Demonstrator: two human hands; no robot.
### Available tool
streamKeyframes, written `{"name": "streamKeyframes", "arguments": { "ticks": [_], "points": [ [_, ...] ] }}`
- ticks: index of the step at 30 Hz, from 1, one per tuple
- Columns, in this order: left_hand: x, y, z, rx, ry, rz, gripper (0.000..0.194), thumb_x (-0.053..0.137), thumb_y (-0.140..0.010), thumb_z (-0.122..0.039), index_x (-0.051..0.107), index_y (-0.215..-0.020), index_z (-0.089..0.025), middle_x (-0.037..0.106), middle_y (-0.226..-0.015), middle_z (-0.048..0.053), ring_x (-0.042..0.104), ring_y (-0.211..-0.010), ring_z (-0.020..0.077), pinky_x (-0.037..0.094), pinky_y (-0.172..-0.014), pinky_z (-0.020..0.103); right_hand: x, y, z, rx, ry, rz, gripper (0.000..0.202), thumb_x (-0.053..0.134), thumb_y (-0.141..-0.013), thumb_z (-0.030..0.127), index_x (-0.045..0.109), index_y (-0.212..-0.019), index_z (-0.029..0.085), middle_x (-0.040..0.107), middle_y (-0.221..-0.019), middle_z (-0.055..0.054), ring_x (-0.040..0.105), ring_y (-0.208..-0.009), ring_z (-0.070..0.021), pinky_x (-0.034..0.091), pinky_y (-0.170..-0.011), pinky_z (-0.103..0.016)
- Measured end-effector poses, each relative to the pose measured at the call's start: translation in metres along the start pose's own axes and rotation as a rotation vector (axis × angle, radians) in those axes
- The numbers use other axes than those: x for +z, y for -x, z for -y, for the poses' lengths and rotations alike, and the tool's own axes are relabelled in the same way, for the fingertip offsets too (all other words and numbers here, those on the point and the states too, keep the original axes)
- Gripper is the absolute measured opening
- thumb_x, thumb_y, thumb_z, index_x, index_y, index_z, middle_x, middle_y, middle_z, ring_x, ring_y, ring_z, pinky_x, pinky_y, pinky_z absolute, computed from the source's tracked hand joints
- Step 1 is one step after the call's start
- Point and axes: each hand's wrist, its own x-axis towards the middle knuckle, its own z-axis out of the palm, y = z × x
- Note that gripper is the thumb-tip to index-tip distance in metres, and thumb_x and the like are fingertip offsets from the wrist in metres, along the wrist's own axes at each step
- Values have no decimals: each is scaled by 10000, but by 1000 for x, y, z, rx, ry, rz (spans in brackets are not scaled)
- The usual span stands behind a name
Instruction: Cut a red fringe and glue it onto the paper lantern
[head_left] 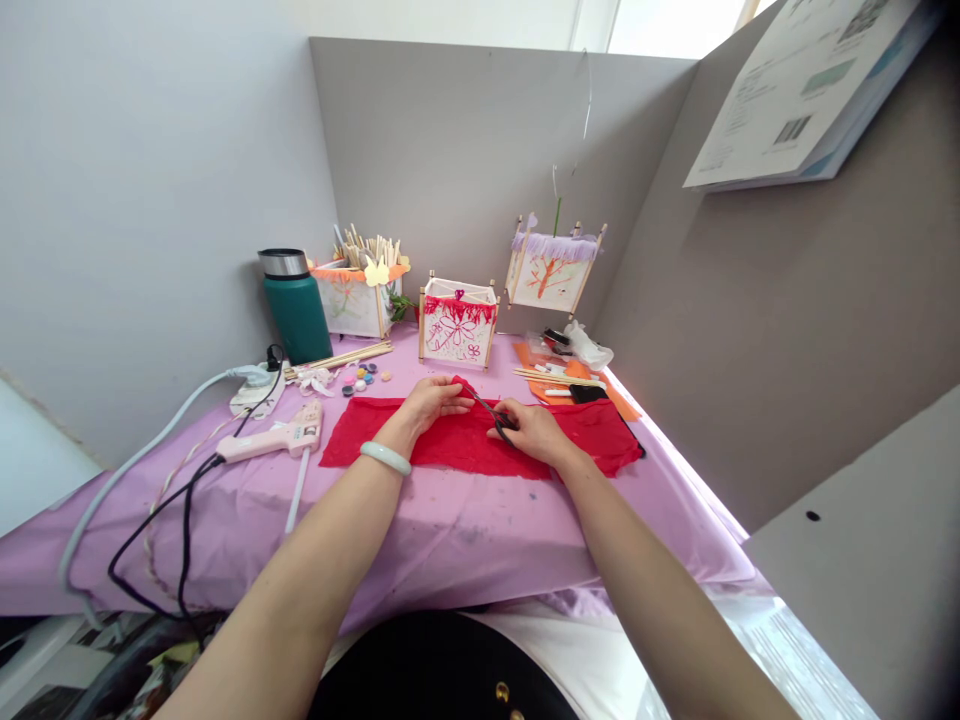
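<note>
A long strip of red cloth or crepe paper (375, 435) lies across the lilac table cover. My left hand (431, 402) pinches a raised edge of this red material between thumb and fingers. In my right hand (532, 430) is a pair of scissors (484, 402) with dark handles, its blades pointing up and left toward the pinched edge. The blade tips meet the red material near my left fingertips; how far apart the blades are I cannot make out. Just behind stands a small white lantern (459, 332) with wooden corner sticks, red fringe and a drawn flower.
A pink glue gun (274, 440) with trailing cords lies left, near a power strip (255, 392) and a green bottle (296, 315). Behind are a box of sticks (352, 300) and a hanging lantern (553, 272). Orange sheets (626, 400) and sticks lie right. Grey partitions (487, 150) enclose the table.
</note>
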Motion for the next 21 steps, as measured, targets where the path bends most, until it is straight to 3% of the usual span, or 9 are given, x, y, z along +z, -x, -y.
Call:
{"name": "streamKeyframes", "arguments": {
  "ticks": [10,21],
  "points": [
    [0,0,0,7,-4,20,44,586,-768,-50,572,-756,-89,679,-707,100,683,-625,187,546,-609,275,0,0,0,-3,-10,6,313,640,-739,456,580,-945,228,620,-704,19,543,-610,-126,326,-565,-211],
    [0,-1,-2,34,88,-43,87,596,-746,-45,543,-743,-114,655,-652,49,680,-620,190,546,-612,290,-3,1,4,4,-21,13,323,644,-734,456,582,-949,224,625,-716,14,545,-617,-130,330,-569,-215]
  ]
}}
